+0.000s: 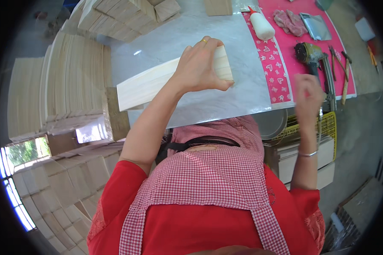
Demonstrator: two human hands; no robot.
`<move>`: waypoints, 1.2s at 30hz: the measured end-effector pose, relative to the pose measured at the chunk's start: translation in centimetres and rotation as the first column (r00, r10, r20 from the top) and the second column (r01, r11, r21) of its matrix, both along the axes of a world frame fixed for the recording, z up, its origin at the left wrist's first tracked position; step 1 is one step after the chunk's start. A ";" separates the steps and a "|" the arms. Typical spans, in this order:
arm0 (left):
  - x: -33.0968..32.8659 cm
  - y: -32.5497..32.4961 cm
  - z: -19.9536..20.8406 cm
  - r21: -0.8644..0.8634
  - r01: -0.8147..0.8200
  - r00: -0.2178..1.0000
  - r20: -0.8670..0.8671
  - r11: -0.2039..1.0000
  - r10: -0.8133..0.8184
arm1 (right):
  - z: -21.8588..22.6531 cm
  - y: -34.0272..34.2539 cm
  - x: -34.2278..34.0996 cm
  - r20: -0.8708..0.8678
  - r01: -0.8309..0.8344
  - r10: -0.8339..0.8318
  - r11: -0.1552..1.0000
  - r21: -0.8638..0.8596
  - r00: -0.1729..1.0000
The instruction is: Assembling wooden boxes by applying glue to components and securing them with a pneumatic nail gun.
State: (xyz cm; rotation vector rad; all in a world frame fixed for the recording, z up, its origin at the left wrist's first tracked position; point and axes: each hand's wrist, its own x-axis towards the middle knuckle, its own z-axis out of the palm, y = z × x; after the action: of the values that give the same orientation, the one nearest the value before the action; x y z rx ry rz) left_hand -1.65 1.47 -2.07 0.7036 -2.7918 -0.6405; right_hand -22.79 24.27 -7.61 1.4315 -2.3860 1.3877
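My left hand point(198, 64) is shut on the right end of a long pale wooden board point(145, 87), holding it on edge on the grey tabletop point(225, 36). My right hand point(307, 94) is raised at the table's right edge and blurred by motion, so its fingers cannot be read. It hovers just below a dark nail gun point(311, 56) that lies on the pink patterned mat point(281, 68). I see no contact between that hand and the nail gun.
A white glue bottle with a red tip point(261, 24), a pink rag point(289, 21), a silvery pouch point(315, 26) and a hammer point(346, 75) lie on the mat. Stacks of wooden boards point(59, 85) crowd the left and far side. A yellow crate point(328, 124) sits below the table's right corner.
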 end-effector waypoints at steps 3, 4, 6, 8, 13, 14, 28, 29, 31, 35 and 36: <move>-0.1 0.0 -0.1 -0.017 0.009 0.999 -0.034 1.000 -0.009 | -0.7 2.1 -7.0 -0.338 0.223 -0.157 0.960 0.167 0.928; -0.1 0.0 0.0 -0.004 0.014 1.000 -0.020 1.000 -0.014 | -1.0 2.4 -8.3 -0.576 0.357 -0.174 0.908 0.221 0.799; -0.2 0.1 0.1 0.014 0.021 1.000 0.013 1.000 -0.021 | -2.1 2.6 -9.7 -0.499 0.319 -0.125 0.891 0.324 0.858; -0.1 0.0 0.0 0.015 0.001 1.000 -0.012 1.000 -0.001 | -2.8 2.3 -10.2 -0.289 0.247 -0.105 0.822 0.514 0.952; 0.0 -0.3 -0.6 0.003 0.019 0.999 -0.048 1.000 -0.019 | -1.6 -0.2 -11.3 -0.290 0.294 -0.136 0.725 0.623 0.947; 0.0 -0.3 -0.6 0.001 0.035 0.998 -0.054 0.999 -0.035 | -1.2 -0.3 -12.0 -0.287 0.292 -0.134 0.717 0.633 0.949; 0.5 -0.7 -1.3 -0.066 0.096 0.993 -0.068 0.993 -0.100 | 16.8 -4.0 1.9 0.091 -0.332 0.358 0.702 0.630 0.929; 0.4 -0.7 -1.1 -0.055 0.095 0.994 -0.053 0.994 -0.098 | 16.7 -4.3 2.1 0.058 -0.383 0.432 0.720 0.579 0.900; 0.4 -0.6 -1.1 -0.037 0.087 0.995 -0.043 0.996 -0.088 | 16.6 -4.9 2.6 -0.017 -0.495 0.570 0.729 0.473 0.822; 0.6 -0.4 -1.4 -0.046 0.079 0.992 -0.090 0.996 -0.083 | 17.5 -5.9 3.7 0.094 -0.436 0.479 0.680 0.589 0.873; 0.6 -0.4 -1.4 -0.047 0.078 0.992 -0.091 0.996 -0.082 | 17.5 -6.0 3.7 0.094 -0.435 0.479 0.677 0.593 0.873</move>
State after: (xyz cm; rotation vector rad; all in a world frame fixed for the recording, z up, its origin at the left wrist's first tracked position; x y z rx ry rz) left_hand -1.04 1.06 -3.45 0.5418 -2.7508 -0.6087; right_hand -19.10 18.28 9.88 2.3188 -2.6612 0.5670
